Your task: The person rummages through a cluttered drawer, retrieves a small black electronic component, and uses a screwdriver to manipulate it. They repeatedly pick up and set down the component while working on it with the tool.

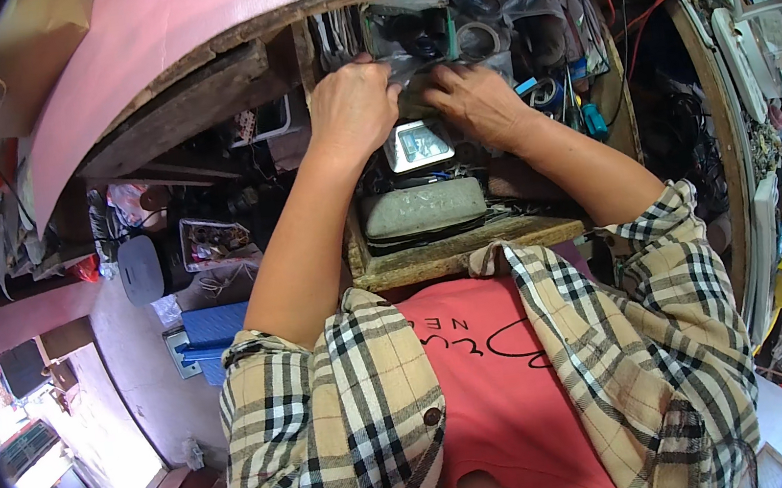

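Note:
Over an open wooden drawer (471,251) packed with small things, both my hands work close together. My left hand (353,106) is closed, its fingers pinching the edge of a clear plastic bag (412,44) with dark items inside. My right hand (480,106) has its fingers curled on the same bag's near side, their tips partly hidden. Just below the hands lies a small white-framed square item (419,144) with a shiny face. Nearer to me sits a worn grey-green oblong case (424,208). A tape roll (479,39) rests beyond my right hand.
A worktop with a pink sheet (232,8) overhangs the drawer's far side. Red and orange wires (656,7) hang at the far right. Beside my right wrist stand tools with a teal handle (594,122). At left are a parts box (216,239) and a blue folder (215,331).

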